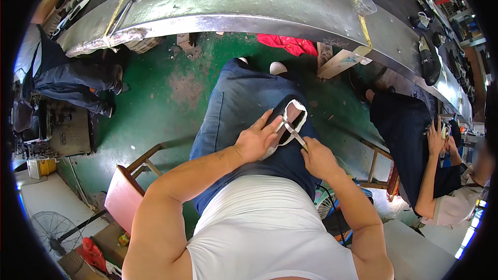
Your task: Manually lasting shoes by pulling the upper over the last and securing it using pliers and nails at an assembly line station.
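Observation:
A black shoe [297, 116] lies across my thighs, its sole side turned up. White edging runs along its rim, and a brownish-pink insole shows inside. My left hand [258, 140] closes on its left side, thumb and fingers pressed to the edge. From the right, my right hand [318, 158] is wrapped round the pale handle of a metal hand tool [296, 134] that looks like pincers. The tool's head lies over the insole, close to my left fingertips. Whether its jaws grip the edge is too small to tell.
A metal-topped bench [228, 0] curves across ahead, with a clear plastic cup [365, 4] and black shoes [428, 61] on it. Co-workers sit at left and right. A pink seat [124, 197] and a fan [54, 233] stand at lower left. Red cloth [288, 44] lies under the bench.

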Demonstrator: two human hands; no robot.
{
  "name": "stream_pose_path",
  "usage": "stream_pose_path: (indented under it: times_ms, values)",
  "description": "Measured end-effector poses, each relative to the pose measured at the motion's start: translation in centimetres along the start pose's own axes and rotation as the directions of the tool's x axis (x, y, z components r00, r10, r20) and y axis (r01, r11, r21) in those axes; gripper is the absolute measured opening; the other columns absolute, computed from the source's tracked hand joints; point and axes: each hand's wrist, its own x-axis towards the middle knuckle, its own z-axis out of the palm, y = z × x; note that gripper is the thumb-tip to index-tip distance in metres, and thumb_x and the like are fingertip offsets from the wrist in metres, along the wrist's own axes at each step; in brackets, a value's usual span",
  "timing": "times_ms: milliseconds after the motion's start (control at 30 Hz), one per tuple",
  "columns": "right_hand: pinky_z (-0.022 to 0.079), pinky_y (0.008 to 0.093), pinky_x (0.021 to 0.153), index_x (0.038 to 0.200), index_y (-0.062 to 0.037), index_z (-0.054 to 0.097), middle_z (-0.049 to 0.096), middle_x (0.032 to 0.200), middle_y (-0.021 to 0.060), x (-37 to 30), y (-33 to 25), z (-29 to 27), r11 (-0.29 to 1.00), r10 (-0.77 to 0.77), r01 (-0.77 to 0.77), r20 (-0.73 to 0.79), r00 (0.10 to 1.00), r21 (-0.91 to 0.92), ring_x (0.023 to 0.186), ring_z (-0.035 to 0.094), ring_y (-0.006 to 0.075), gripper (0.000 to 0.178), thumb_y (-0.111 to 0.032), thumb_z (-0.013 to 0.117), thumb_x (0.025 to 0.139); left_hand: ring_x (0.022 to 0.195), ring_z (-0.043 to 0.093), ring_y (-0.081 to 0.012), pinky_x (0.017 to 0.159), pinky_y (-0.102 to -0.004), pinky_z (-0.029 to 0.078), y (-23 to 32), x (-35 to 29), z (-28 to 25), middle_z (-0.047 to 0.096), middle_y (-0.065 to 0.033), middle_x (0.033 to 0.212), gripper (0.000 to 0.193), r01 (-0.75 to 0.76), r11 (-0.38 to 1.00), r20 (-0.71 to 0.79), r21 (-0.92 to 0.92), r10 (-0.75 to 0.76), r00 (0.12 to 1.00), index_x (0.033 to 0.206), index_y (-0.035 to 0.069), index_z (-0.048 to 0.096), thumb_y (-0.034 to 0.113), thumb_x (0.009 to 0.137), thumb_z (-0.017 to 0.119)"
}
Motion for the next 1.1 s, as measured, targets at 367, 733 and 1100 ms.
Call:
stream_pose_path:
  times_ms: [367, 733, 1100]
  values:
    - [0.051, 0.0498, 0.08, 0.113, 0.0014, 0.057, 0.066, 0.1, 0.0245, 4.5, 0.2, -2.2, 0.983, 0.03, -0.024, -0.029, 0.999, 0.181, 0.092, 0.064, 0.0447, 0.032, -0.028, 0.055, 0.1, 0.095, 0.067, -0.0482, 0.085, -0.0469, 0.058, 1.6, 2.5, -3.2, 0.028, -0.0308, 0.156, 0.058, 0.06, 0.982, 0.416, 0.178, -0.131, 0.9, 0.157, 0.029, 0.03, 0.036, 0.102, 0.048]
    - [0.051, 0.0528, 0.075, 0.1, 0.001, 0.056, 0.066, 0.085, 0.0263, 3.5, 0.4, -1.9, 0.991, 0.062, -0.064, 0.022, 0.998, 0.118, 0.086, 0.065, 0.0459, 0.036, -0.034, 0.051, 0.102, 0.13, 0.053, -0.0428, 0.109, -0.0387, 0.041, -0.5, -3.4, -0.8, 0.043, -0.0312, 0.148, 0.067, 0.543, 0.774, 0.341, -0.326, -0.439, 0.831, 0.158, 0.007, 0.024, 0.041, 0.104, 0.045]
    - [0.051, 0.0524, 0.073, 0.097, 0.0013, 0.058, 0.067, 0.091, 0.0242, 0.6, -3.3, 0.3, 0.928, -0.22, 0.252, -0.14, 0.965, 0.276, 0.083, 0.066, 0.0444, 0.037, -0.035, 0.053, 0.101, 0.131, 0.052, -0.0397, 0.11, -0.0378, 0.041, -0.6, -2.9, -1.8, 0.052, -0.0343, 0.138, 0.082, 0.485, 0.8, 0.401, -0.353, -0.339, 0.851, 0.155, -0.003, 0.02, 0.031, 0.095, 0.064]
